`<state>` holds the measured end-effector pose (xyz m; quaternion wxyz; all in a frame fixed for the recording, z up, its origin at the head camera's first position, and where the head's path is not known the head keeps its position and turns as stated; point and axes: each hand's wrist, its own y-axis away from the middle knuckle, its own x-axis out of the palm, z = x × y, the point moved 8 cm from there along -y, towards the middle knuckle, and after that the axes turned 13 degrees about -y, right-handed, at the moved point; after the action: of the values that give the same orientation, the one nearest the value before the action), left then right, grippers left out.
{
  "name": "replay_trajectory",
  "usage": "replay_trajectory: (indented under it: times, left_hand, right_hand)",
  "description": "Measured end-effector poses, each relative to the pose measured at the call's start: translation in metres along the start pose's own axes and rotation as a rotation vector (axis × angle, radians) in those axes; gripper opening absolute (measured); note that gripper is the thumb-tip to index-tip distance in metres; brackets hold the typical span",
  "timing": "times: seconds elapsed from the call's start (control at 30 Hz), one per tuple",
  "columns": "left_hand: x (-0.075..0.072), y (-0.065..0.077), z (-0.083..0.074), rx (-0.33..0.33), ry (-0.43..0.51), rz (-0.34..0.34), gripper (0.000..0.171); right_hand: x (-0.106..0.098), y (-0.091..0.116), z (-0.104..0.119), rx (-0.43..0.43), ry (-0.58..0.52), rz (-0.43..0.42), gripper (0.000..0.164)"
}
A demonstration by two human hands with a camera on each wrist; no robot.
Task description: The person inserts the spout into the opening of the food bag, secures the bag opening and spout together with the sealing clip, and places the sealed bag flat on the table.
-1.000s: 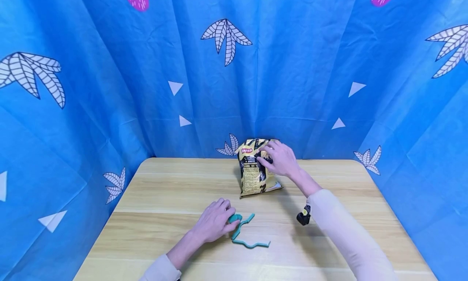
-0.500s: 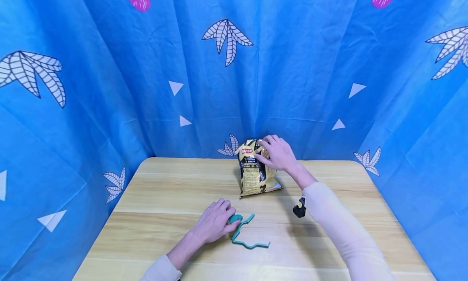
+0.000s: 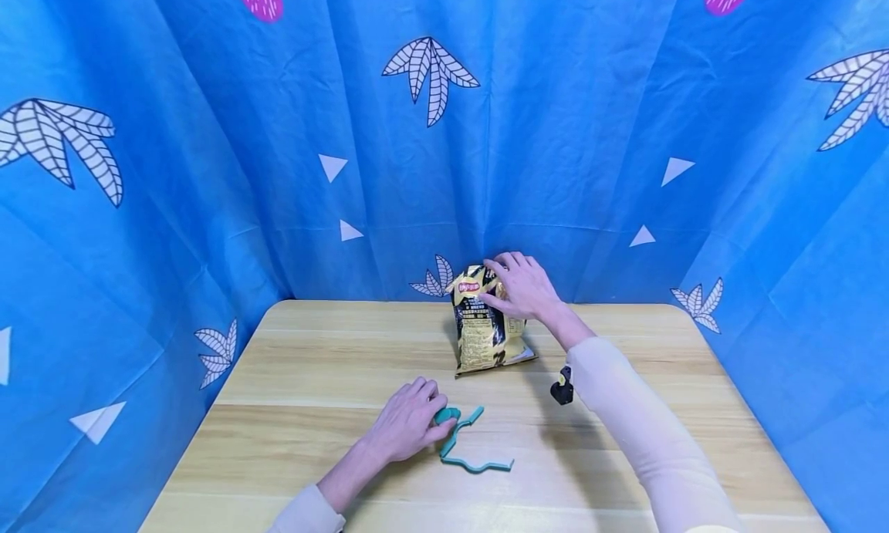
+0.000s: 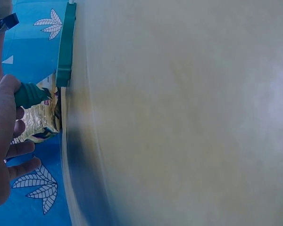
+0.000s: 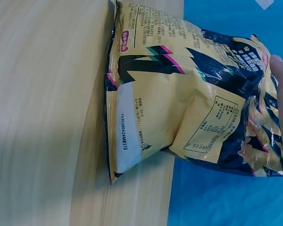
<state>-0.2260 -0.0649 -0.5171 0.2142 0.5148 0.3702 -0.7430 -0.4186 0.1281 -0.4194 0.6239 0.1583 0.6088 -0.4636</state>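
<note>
The work looked barely begun: the chip bag (image 3: 486,317) stood upright near the far edge of the table (image 3: 292,363), its top unfolded and unclamped, and the teal clip (image 3: 465,440) lay flat on the wood nearer the person, well apart from the bag. The right hand (image 3: 524,286) was at the bag's top corner, fingers curled over the upper edge and apparently pinching it; the right-wrist view caught only a sliver of finger at the frame's edge beside the bag (image 5: 193,89), so how firm the hold was I could not tell. The left hand (image 3: 410,421) rested on the table with its fingers curled round the thick hinge end of the clip (image 4: 37,94), whose two wavy arms lay splayed open on the tabletop. The clip had not been lifted, and nothing had been brought to the bag's mouth; by my judgement the gathering of the bag's top and the fitting of the clip across it were all left to do. The table was pale, wood-grained, with rounded corners. A blue cloth (image 3: 174,170) printed with white leaves, white triangles and pink shapes hung behind it and on both sides, closing off the room.
</note>
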Motion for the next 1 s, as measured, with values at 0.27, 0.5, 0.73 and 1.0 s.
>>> replay_trajectory:
  times: [0.27,0.5,0.73,1.0]
  left_hand:
    - [0.0022,0.0010,-0.0001,0.001,-0.008,0.006,0.029]
    - [0.0007,-0.0008,0.0003,0.002,-0.010,0.002,0.029]
    - [0.0008,-0.0004,0.0003,0.010,-0.010,-0.007,0.030]
    - [0.0012,0.0010,0.0015,0.009,-0.005,-0.010,0.030]
  right_hand:
    - [0.0079,-0.0037,0.0005,0.017,-0.019,0.060,0.085]
    - [0.0093,-0.0042,-0.0014,0.026,0.000,0.065,0.087]
    - [0.0066,-0.0031,0.0007,0.006,0.025,0.058,0.087]
    - [0.0022,0.0006,0.0015,-0.011,0.072,0.026,0.084]
